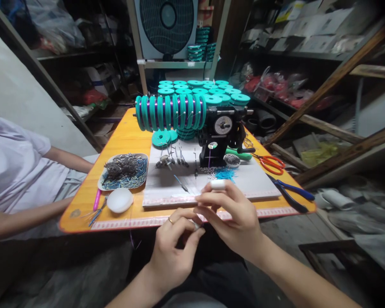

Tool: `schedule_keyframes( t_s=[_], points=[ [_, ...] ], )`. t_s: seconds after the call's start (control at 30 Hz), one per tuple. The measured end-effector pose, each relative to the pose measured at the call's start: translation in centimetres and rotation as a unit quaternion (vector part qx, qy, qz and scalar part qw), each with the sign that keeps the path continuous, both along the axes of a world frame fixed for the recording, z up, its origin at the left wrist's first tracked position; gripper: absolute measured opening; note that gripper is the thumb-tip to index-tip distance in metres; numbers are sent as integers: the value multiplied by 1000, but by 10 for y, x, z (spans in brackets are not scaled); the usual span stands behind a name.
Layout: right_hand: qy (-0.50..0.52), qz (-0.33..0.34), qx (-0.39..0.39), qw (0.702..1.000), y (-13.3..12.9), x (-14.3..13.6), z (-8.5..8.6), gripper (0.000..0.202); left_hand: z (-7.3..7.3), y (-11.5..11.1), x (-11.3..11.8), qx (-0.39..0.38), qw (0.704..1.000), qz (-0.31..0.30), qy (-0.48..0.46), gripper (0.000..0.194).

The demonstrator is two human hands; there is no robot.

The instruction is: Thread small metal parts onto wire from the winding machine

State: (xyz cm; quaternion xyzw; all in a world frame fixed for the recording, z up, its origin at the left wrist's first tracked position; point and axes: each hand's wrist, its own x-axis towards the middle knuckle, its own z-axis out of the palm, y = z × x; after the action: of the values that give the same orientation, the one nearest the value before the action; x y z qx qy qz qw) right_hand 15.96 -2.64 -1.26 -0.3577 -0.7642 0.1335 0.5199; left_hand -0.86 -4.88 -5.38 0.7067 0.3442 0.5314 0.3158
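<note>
At the table's near edge, my left hand (176,244) is closed in a pinch, thumb against fingers, with a ring on one finger. Something small and pale shows at its fingertips, too small to name. Just to the right, my right hand (234,211) also pinches, thumb to forefinger, and a white wrap (218,185) covers one of its fingertips. Whatever it holds is hidden or too fine to see. Beyond the hands, a small part with a blue lead (182,184) lies on the white board (167,194). A hand-cranked winding machine (216,132) carries a row of green spools (170,112) wound with purple wire.
On the left are a tray of small leaded parts (100,182) and a white bowl (119,201). Orange-handled scissors (272,164) and blue-handled pliers (291,190) lie right. Green discs (199,91) stand behind the machine. Another person's arm (28,220) rests at the left.
</note>
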Motion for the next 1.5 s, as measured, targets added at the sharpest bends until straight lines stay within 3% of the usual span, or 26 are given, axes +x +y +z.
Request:
schedule_keyframes(
  t_s=[0.07,0.13,0.2,0.27,0.37,0.47,0.53,0.6,0.67,0.73,0.8,0.87,0.93,1.0,1.07,1.13,1.17,1.27,1.37,1.5],
  points=[
    [23,-30,-23,999,-12,4,-5,15,-5,-7,5,-174,977,-4,-127,17],
    [27,-4,-141,990,-22,6,-14,8,-10,-12,10,-282,930,-17,-236,18],
    [40,48,-274,960,-29,4,-24,8,-13,-16,15,-329,893,-31,-307,19],
    [71,62,-320,943,-31,0,-35,12,-14,-18,18,-343,875,-35,-339,20],
    [96,32,-288,952,-31,-6,-46,11,-14,-19,21,-339,873,-36,-350,19],
    [92,12,-255,962,-34,-6,-45,11,-14,-18,19,-324,885,-37,-333,17],
    [49,-7,-182,982,-39,-2,-41,14,-15,-16,16,-290,912,-35,-290,16],
    [-39,-27,-61,997,-44,3,-35,23,-15,-12,11,-229,947,-25,-222,17],
    [-132,-38,49,989,-47,9,-29,27,-16,-9,7,-163,975,-8,-153,18],
    [-180,-36,103,978,-48,13,-23,26,-16,-7,4,-111,989,6,-102,17],
    [-182,-28,105,977,-49,16,-18,22,-16,-7,3,-74,995,18,-70,16],
    [-126,-12,27,992,-48,18,-15,17,-15,-9,4,-62,996,28,-58,17],
    [-19,36,-105,994,-48,18,-14,13,-13,-10,6,-78,994,27,-69,16],
    [107,125,-229,959,-45,17,-15,14,-10,-11,8,-118,988,12,-99,15],
    [215,211,-305,904,-42,16,-17,15,-7,-12,9,-166,977,-10,-136,17],
    [279,244,-337,865,-39,14,-20,13,-6,-13,9,-207,963,-28,-169,18],
    [291,240,-340,862,-38,14,-21,11,-7,-13,8,-222,957,-35,-182,17],
    [248,169,-301,905,-39,12,-23,6,-9,-15,8,-248,944,-55,-210,14],
    [153,89,-219,959,-45,8,-25,17,-12,-17,9,-256,939,-70,-220,12],
    [134,19,-165,977,-54,3,-30,33,-12,-19,10,-262,937,-69,-222,11]
  ],
)
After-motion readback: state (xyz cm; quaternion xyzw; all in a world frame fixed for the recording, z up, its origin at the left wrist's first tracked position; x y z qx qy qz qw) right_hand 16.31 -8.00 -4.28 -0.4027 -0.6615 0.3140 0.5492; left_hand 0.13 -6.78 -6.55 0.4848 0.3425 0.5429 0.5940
